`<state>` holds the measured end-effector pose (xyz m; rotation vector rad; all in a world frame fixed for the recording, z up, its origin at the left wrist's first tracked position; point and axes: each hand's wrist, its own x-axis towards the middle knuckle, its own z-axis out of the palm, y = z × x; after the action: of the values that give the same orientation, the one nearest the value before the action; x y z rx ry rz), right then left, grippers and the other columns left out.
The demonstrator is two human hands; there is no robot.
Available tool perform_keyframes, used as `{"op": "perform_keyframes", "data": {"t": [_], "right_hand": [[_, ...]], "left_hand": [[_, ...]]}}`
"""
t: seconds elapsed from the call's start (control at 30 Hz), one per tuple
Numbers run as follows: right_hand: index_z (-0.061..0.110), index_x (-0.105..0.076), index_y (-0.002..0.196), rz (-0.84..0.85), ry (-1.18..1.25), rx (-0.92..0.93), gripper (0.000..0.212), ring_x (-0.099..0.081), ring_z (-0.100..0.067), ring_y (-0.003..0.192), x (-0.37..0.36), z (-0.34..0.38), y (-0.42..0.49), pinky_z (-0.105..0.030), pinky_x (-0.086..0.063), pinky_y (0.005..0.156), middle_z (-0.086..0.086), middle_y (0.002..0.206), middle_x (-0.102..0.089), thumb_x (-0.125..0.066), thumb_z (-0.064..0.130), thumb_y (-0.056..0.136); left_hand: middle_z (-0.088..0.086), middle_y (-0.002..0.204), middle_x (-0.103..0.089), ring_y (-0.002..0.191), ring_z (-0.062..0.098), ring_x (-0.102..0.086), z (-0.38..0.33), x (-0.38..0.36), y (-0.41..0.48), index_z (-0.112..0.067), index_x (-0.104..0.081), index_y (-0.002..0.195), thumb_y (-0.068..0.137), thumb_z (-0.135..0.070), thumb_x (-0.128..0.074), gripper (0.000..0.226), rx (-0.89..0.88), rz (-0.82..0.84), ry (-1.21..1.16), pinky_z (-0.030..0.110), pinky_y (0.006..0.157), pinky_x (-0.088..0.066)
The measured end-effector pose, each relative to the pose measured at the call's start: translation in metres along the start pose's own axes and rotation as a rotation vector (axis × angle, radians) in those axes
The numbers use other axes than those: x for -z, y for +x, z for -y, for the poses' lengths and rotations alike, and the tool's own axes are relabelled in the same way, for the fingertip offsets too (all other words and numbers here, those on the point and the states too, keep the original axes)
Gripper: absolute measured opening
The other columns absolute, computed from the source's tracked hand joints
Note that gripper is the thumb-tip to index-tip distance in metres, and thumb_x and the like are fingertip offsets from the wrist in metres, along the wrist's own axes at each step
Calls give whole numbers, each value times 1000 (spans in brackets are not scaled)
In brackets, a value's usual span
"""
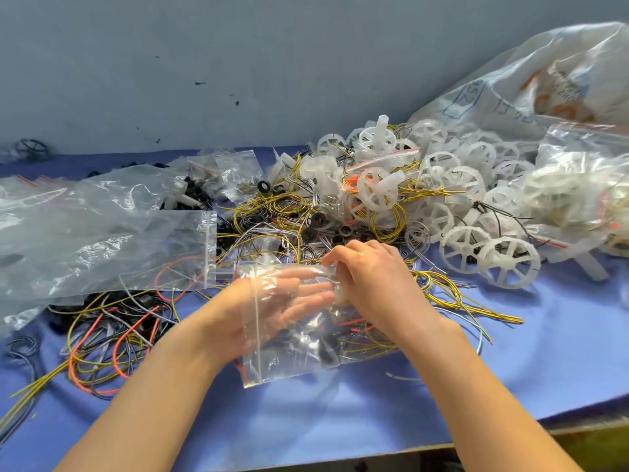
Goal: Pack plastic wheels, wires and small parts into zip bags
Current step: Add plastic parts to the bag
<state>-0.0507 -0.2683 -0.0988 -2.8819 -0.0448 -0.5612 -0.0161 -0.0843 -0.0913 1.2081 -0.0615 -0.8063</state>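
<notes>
A clear zip bag [289, 356] hangs in front of me over the blue table [510, 369]. My left hand [272, 301] lies behind the bag's film with straight fingers showing through it. My right hand [371, 281] has curled fingers that pinch the bag's upper right edge. Inside the bag I make out dark parts and red wire. White plastic wheels [507, 264] are heaped at the right. Yellow, red and grey wires [109, 349] tangle at the left, with more yellow wires [282, 206] in the middle. Small black rings [343, 231] lie just beyond my hands.
Empty clear zip bags [102, 233] spread across the left. A big plastic sack [551, 86] and filled bags [585, 185] stand at the right. A grey wall [238, 63] closes the back. The table's front edge [425, 447] runs along the bottom right.
</notes>
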Motion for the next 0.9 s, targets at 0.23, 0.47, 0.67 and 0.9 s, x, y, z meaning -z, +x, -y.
{"op": "perform_keyframes", "data": {"t": [0.23,0.47,0.67,0.9], "right_hand": [[39,-61,119,-1,-21,-41,28,-53,-21,107,13,-20,-3,-36,-33,92,9,111,-63,-45,25,101],[33,-63,120,91,182,-70,26,-56,-19,108,27,-21,2,-42,-44,95,5,113,-62,-46,31,100],[37,-68,113,-65,345,-291,25,-57,-19,108,42,-40,23,-37,-45,99,-2,125,-50,-54,28,95],[27,-61,116,-224,281,-394,22,-61,-35,106,28,-30,62,-38,-44,89,-14,150,-28,-55,25,94]], "left_hand": [[24,106,-71,93,27,-73,-13,30,-4,8,-58,116,90,8,-44,30,-72,-137,-55,24,65,-60],[-3,68,-72,55,7,-66,-26,32,-4,-13,-62,93,95,4,-34,33,-367,-409,-82,18,47,-52],[-5,71,-65,62,9,-55,-28,23,6,-21,-62,85,96,-1,-37,33,-344,-529,-253,22,54,-46],[-2,73,-57,56,8,-48,-38,20,8,-20,-58,78,94,3,-33,37,-280,-488,-536,14,42,-43]]}}
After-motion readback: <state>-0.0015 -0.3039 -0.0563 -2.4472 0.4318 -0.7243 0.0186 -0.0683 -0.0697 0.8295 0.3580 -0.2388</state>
